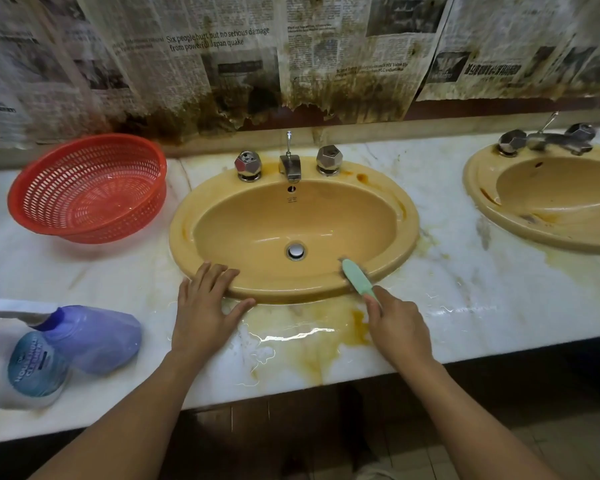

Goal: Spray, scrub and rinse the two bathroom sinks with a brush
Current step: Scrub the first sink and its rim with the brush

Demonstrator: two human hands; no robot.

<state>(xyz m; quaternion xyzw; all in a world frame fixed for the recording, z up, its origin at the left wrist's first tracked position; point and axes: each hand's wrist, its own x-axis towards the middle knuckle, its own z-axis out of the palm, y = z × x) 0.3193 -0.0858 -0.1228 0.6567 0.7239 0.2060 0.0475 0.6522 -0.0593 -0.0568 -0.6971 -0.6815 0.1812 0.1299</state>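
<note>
A mustard-yellow oval sink [407,216] sits in the middle of the frame, set into a white marble counter [482,306]. The left hand [205,308] lies flat on the sink's front rim at lower centre. Its fingers are straight and spread over the edge, and the thumb points right along the wet counter.

The right hand [399,327], just right of it, has its fingers curled round the handle of a mint-green brush [358,280]. The index finger lies along the handle. The brush head presses against the inner front-right wall of the basin, right of the chrome drain [296,251].

A chrome spout [290,167] stands at the back of the sink between two faceted knobs [247,165]. A second yellow sink [478,192] with its own tap lies at the upper right, partly cut by the frame edge, with brown streaks in its bowl.

Rusty orange stains [309,355] and pooled water spread on the counter in front of the centre sink. A red perforated basket [87,188] rests tilted at the upper left. At the lower left lies a purple bottle [97,337] on its side. It is blurred, and its blue label seems to read "cleaner". Stained, torn newspaper [222,39] covers the wall behind.
</note>
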